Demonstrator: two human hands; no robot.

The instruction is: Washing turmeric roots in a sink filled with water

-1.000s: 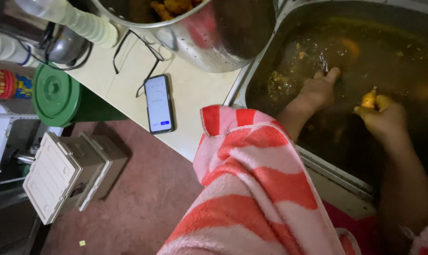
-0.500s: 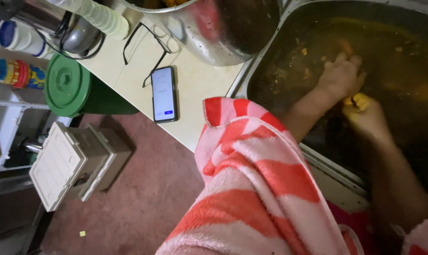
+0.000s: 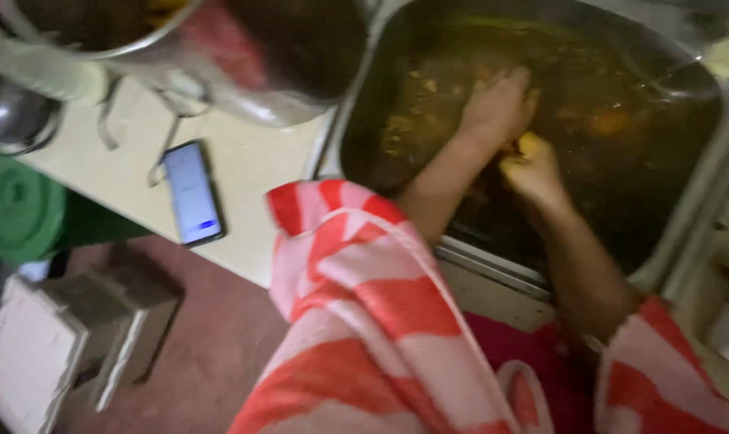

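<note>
Head view: both hands down in a sink [image 3: 706, 185] of murky brown water.

Sink is steel, set in a pale counter [image 3: 252, 173]. Big metal pot [image 3: 244, 56] stands on the counter just left of it, a phone [image 3: 192, 193] lying nearer the edge. Left hand [image 3: 497, 108] rests flat in the water, fingers loosely spread. Right hand [image 3: 533, 170] touches it, closed around a small yellow piece [image 3: 528, 145].
</note>
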